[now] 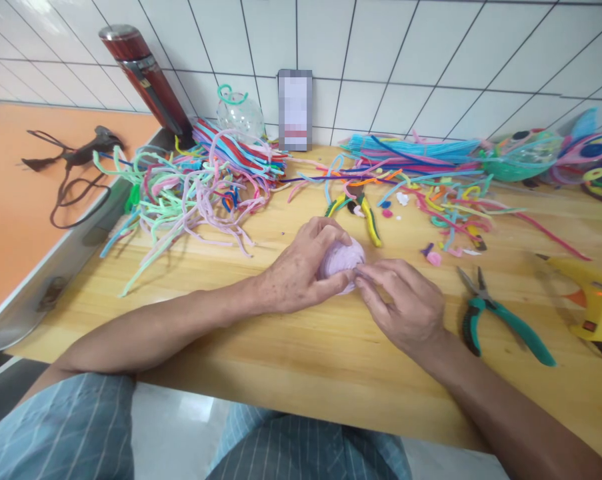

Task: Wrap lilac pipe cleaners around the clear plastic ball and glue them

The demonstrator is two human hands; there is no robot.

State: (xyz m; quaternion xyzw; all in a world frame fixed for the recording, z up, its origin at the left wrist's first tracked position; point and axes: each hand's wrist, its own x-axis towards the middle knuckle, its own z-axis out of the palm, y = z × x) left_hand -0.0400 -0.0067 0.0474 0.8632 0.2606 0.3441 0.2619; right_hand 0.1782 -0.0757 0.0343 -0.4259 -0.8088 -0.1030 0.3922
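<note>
A lilac ball [341, 261] that looks wound from fuzzy pipe cleaner is held over the middle of the wooden table. My left hand [305, 267] is closed around its left side, thumb along the near edge. On the ball's right edge, my right hand [405, 297] pinches with thumb and forefinger; what lies between those fingertips is too small and hidden to make out. Right of this hand lie green-handled pliers [495, 310], jaws apart. Yellow-and-green-handled pliers [371, 217] rest just beyond the ball.
Loose pipe cleaners [201, 187] heap at the left, with bundled ones [415, 157] at the back. A yellow glue gun [598, 293] lies far right. A phone [295, 110] leans on the tiled wall, near a red thermos [148, 80]. Small scraps [433, 259] lie right of the ball.
</note>
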